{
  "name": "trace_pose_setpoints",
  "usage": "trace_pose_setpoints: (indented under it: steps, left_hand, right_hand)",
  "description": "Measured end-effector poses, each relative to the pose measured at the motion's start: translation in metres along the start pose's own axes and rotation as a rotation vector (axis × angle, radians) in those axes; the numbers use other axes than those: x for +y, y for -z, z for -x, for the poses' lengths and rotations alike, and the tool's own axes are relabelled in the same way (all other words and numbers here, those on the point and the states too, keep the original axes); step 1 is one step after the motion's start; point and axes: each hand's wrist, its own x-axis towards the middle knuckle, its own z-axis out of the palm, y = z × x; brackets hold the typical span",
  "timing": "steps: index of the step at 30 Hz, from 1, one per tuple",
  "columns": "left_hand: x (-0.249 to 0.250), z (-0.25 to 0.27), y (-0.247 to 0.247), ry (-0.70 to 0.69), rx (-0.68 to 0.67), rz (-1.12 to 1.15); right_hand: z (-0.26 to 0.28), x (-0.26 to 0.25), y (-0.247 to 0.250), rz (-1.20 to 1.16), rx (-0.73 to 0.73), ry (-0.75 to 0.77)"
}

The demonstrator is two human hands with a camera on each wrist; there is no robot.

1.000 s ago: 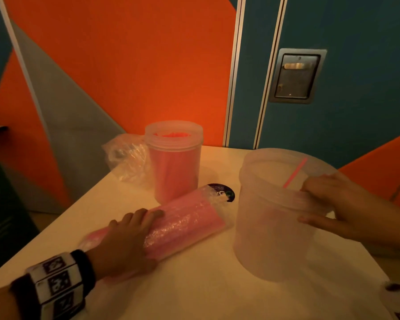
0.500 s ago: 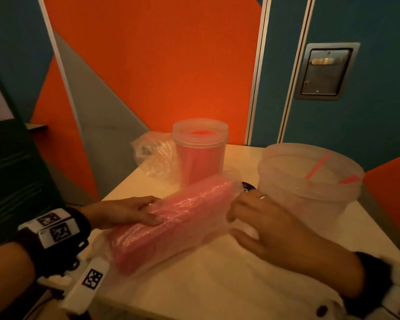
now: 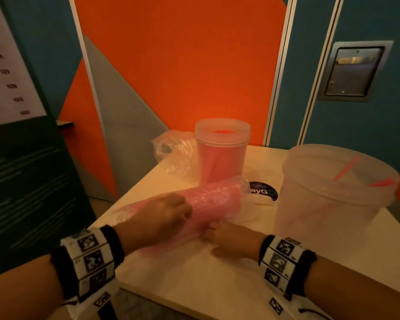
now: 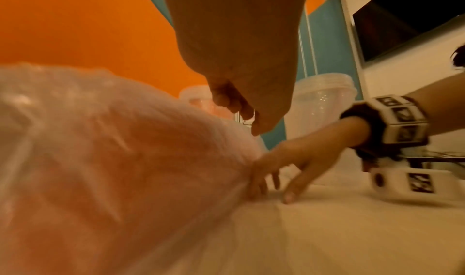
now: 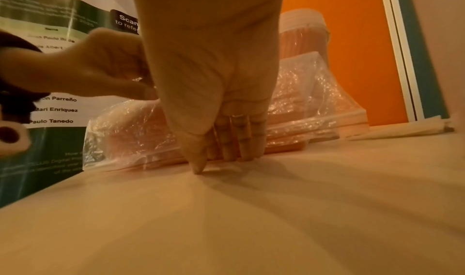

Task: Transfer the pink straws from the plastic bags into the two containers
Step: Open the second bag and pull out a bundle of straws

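Observation:
A clear plastic bag of pink straws [image 3: 215, 198] lies slantwise on the pale table [image 3: 217, 285], its open end toward the containers. My left hand [image 3: 162, 218] lies on top of the bag's middle with its fingers curled over it. My right hand [image 3: 229, 239] is at the bag's near side; its fingers [image 4: 254, 178] pinch the plastic down at the table, where the wrinkles gather. Behind the bag stands a narrow jar [image 3: 222, 162] packed with pink straws. At the right, a wide translucent tub [image 3: 328, 204] holds a couple of loose straws [image 3: 346, 168].
A crumpled empty bag [image 3: 173, 151] lies left of the jar at the table's back edge. A dark round sticker [image 3: 262, 190] is on the table between jar and tub. A dark poster board [image 3: 21, 181] stands beyond the table's left edge.
My right hand left the tub's rim, passed the bag's open end and now pinches the bag's near side. My left hand shifted from the bag's rear part onto its middle.

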Motion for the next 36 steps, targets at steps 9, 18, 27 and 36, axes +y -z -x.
trace_pose_setpoints:
  steps: [9,18,27,36]
  left_hand:
    - [0.008,0.014,-0.032,0.48,-0.382,-0.229]
    - [-0.042,-0.021,0.017,0.613,-0.631,0.382]
    - [-0.064,-0.026,0.026,0.754,-0.492,0.813]
    - [-0.053,-0.043,0.056,0.468,-0.093,0.474]
  right_hand:
    - [-0.009,0.004,-0.013,-0.024,0.141,-0.002]
    - [0.01,-0.001,-0.001,0.184,0.425,0.017]
    - [0.012,0.0,0.009,0.291,0.748,0.067]
    - [0.016,-0.007,0.075,-0.142,1.002,-0.117]
